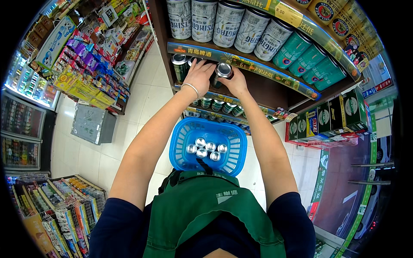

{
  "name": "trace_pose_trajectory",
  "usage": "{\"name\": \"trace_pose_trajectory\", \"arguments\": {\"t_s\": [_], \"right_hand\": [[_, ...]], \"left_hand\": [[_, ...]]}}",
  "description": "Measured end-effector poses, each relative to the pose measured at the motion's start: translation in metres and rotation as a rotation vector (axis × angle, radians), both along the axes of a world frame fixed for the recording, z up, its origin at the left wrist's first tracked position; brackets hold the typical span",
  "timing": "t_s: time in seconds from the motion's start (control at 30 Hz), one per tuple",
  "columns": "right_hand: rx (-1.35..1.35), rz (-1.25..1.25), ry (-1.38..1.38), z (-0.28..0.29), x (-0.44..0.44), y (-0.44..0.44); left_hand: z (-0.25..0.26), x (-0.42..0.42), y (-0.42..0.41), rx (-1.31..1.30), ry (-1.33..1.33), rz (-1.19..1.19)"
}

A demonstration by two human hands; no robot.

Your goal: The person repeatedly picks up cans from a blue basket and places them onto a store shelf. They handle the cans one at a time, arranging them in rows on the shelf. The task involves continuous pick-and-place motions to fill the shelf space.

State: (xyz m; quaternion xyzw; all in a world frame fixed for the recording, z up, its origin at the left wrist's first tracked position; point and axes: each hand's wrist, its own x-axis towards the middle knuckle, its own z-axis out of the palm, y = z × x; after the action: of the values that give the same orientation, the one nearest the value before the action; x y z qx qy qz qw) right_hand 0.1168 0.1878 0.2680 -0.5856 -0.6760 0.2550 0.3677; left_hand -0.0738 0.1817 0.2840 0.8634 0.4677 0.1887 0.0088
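My right hand (237, 84) grips a dark green beer can (223, 71) with a silver top, upright at the front of a brown shelf under a price strip. My left hand (199, 76), with a bangle at its wrist, reaches over the same shelf, its fingers spread on top of another can that they partly cover. Left of it stands a dark green can (180, 66). Below, a blue plastic basket (239, 146) holds several cans (202, 153), silver ends up.
Tall white Tsingtao cans (226, 25) and teal cans (292, 50) fill the shelf above. Smaller green cans (216, 105) line the shelf below. Beer cartons (329, 116) are stacked at right. A grey box (90, 124) stands on the floor at left, near racks of packaged snacks (80, 58).
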Motion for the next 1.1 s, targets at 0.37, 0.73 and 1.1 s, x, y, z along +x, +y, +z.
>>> {"name": "trace_pose_trajectory", "arguments": {"t_s": [0.37,0.73,1.1], "right_hand": [[-0.023,0.034,0.019,-0.005,-0.016,0.017],[0.006,0.026,-0.021,-0.013,-0.031,0.017],[-0.141,0.062,-0.116,-0.017,-0.031,0.018]], "left_hand": [[-0.019,-0.023,0.019,0.002,-0.171,0.026],[-0.020,-0.017,0.012,0.054,-0.121,0.065],[-0.014,-0.014,0.008,-0.011,0.011,0.101]]}}
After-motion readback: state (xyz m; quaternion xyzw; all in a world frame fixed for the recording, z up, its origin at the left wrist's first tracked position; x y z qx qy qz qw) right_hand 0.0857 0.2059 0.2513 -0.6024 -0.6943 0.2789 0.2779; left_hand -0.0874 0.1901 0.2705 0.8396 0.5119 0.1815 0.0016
